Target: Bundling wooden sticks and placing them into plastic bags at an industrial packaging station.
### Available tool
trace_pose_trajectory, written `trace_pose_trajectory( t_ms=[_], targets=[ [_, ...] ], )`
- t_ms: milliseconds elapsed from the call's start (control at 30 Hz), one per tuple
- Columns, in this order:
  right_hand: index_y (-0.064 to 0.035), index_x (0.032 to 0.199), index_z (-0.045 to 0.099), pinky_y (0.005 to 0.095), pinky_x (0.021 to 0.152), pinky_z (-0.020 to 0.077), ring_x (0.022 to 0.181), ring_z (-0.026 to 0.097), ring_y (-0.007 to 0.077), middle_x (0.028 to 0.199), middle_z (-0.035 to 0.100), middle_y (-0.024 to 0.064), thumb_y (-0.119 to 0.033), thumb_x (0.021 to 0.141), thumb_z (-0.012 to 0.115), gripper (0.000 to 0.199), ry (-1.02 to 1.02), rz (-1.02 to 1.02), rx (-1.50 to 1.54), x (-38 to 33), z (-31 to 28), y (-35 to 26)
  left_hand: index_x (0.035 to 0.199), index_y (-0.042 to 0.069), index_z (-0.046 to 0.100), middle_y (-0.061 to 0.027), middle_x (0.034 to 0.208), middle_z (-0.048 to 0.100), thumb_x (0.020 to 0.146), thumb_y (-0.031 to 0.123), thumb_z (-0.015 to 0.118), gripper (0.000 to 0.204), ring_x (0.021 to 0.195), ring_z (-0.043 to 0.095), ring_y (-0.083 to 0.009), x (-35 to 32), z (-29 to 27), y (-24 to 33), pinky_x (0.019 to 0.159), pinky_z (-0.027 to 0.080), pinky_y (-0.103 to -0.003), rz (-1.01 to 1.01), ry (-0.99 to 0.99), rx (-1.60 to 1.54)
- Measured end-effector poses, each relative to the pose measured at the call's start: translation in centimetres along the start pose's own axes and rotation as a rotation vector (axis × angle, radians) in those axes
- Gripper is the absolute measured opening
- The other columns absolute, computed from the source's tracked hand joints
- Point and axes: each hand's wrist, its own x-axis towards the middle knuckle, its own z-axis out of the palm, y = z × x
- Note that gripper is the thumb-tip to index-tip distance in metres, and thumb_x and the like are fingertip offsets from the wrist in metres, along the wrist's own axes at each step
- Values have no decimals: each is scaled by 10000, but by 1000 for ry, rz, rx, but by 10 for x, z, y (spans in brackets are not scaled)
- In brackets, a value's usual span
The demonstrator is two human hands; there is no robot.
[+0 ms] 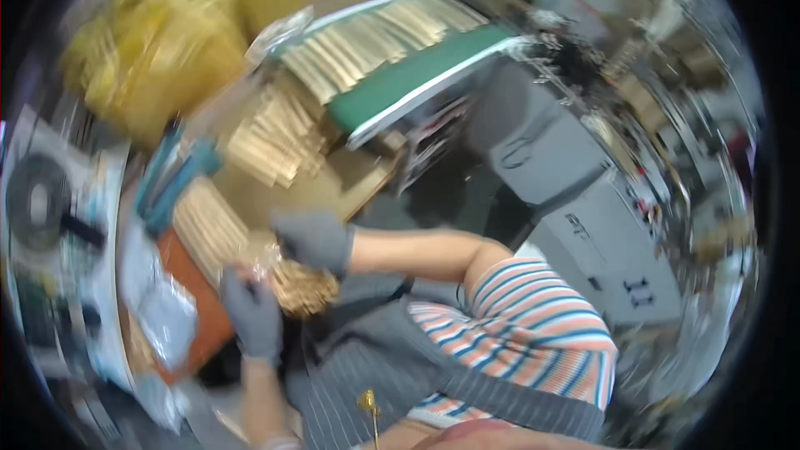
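Grey gloves cover both of my hands, and the picture is smeared by motion. My left hand (252, 308) closes on the left side of a bundle of thin, light wooden sticks (307, 290) whose ends face me. My right hand (315, 242) is curled over the bundle's upper side, its fingertips partly hidden. Shiny clear plastic (267, 257) shows between the hands, around or against the bundle. Just beyond my left hand, more pale sticks (208, 218) lie side by side on an orange-brown surface (218, 321).
A cardboard-coloured worktop (337, 187) holds a loose pile of sticks (277, 140). Behind it, a green conveyor belt (417, 68) carries rows of sticks. Yellow bags (158, 50) stand far left, clear plastic bags (167, 317) lie nearer, and grey cabinets (612, 242) stand right.
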Motion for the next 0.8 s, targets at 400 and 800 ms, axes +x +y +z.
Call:
trace_pose_trajectory(
  t_ms=[400,800],
  targets=[
    [-69,833,624,341,717,476,777,610,285,822,642,136,-178,730,542,171,-240,116,-146,162,-56,53,846,-8,629,-68,600,609,817,232,480,283,392,465,-100,141,-63,3,376,383,-250,72,77,31],
    [-23,990,539,246,606,436,686,577,129,720,588,58,-175,791,638,269,-371,11,177,189,-105,35,1028,-62,591,-66,708,623,837,157,517,299,558,590,-92,147,-69,40,457,461,-218,-191,-129,-162]
  ],
)
